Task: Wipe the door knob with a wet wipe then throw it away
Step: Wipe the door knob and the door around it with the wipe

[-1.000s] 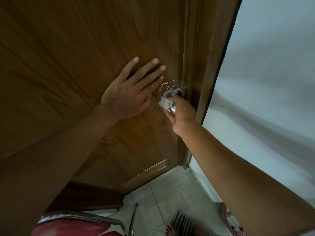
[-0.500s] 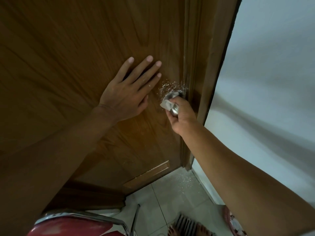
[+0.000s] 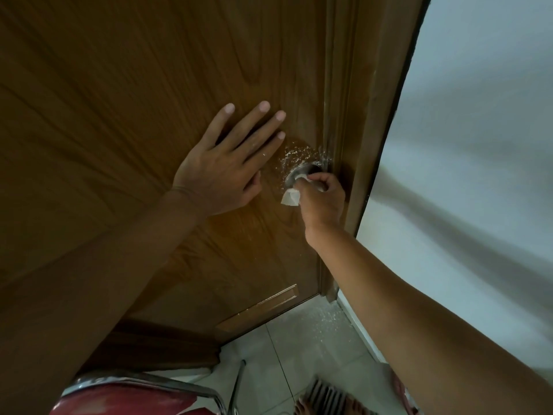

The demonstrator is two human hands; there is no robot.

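Knob (image 3: pixel 296 174) sits at the door's (image 3: pixel 125 109) right edge, mostly hidden under my right hand (image 3: pixel 321 199), whose fingers curl around it with the wet wipe (image 3: pixel 291 197) bunched inside. My left hand (image 3: pixel 221 172) lies flat, fingers spread, on the door just beside it. Wiping looks underway; throwing the wipe away is left, and I see no bin

I logged the wooden door (image 3: pixel 149 85) as the carrying surface, with the left hand (image 3: pixel 220 172) flat against it, fingers spread. Just right of that hand sat the metal knob (image 3: pixel 294 174), ringed by white flecks (image 3: pixel 294 154) on the wood. Below both hands, the tiled floor (image 3: pixel 299 354) bore white specks (image 3: pixel 326 317), a red chair (image 3: pixel 128 396) and a ribbed mat (image 3: pixel 327 395).
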